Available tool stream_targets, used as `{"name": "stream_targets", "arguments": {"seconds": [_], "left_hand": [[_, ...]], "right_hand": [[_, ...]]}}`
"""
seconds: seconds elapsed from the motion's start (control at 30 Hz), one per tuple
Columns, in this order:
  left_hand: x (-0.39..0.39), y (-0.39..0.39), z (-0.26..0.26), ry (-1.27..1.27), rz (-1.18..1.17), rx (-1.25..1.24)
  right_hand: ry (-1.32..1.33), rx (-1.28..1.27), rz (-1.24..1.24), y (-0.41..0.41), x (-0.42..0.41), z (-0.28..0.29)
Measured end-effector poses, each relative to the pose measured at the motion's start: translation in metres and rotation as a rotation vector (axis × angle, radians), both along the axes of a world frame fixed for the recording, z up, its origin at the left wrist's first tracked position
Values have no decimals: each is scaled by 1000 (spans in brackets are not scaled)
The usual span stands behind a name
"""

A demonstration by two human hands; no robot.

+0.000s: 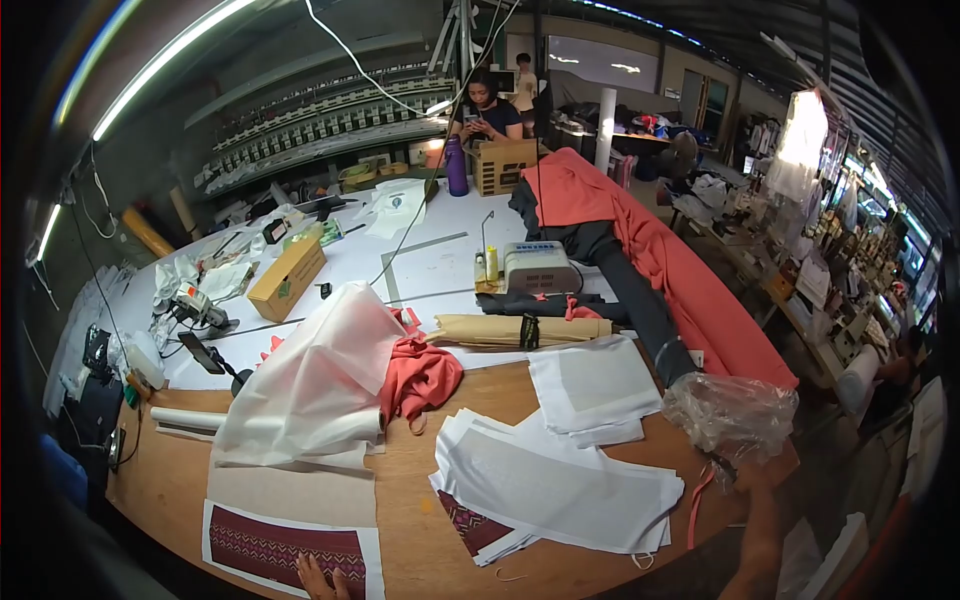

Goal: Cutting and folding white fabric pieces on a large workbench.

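Observation:
My left hand (321,579) lies palm-down at the bottom edge, its fingers on a maroon patterned cloth panel (289,536) with a white border. Just beyond the panel spreads a beige sheet (292,487), partly under a translucent white sheet (315,382) that drapes over a white roll (187,418). Far to the right, my right hand (761,474) reaches to the table corner, beside a crumpled clear plastic bag (731,416); whether it grips the plastic is unclear. Between the hands lies a stack of white fabric pieces (555,487), a maroon patterned piece (472,521) showing beneath.
Coral fabric (424,375) is bunched at mid-table. A brown paper roll (525,331), a grey device (540,268) and a cardboard box (287,280) stand farther back. A long coral fabric roll (675,285) borders the right side. A person (491,112) sits beyond the table.

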State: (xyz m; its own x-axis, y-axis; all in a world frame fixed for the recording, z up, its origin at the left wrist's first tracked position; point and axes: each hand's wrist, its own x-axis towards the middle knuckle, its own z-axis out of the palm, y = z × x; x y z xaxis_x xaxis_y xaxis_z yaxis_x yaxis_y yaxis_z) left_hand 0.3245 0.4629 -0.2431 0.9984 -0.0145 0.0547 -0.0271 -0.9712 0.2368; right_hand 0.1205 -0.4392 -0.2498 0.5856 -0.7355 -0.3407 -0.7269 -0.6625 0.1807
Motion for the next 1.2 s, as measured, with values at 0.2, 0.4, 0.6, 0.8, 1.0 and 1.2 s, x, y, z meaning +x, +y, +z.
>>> {"name": "stream_targets", "arguments": {"seconds": [0.2, 0.4, 0.6, 0.8, 1.0, 1.2], "left_hand": [[2, -3, -6, -77, -3, -82], [-12, -1, -5, -42, 251, -174], [0, 9, -17, -137, 233, -204], [32, -1, -4, -118, 280, -182], [34, -7, -4, 6, 332, -111], [44, -28, -11, -16, 332, -104]], "right_hand": [[224, 57, 173, -2, -14, 45], [165, 372, 158, 72, -26, 188], [155, 616, -79, 193, 18, 261], [119, 847, 368, 308, 131, 162], [315, 1416, 431, 434, 247, 64], [544, 1412, 505, 500, 311, 48]]}}
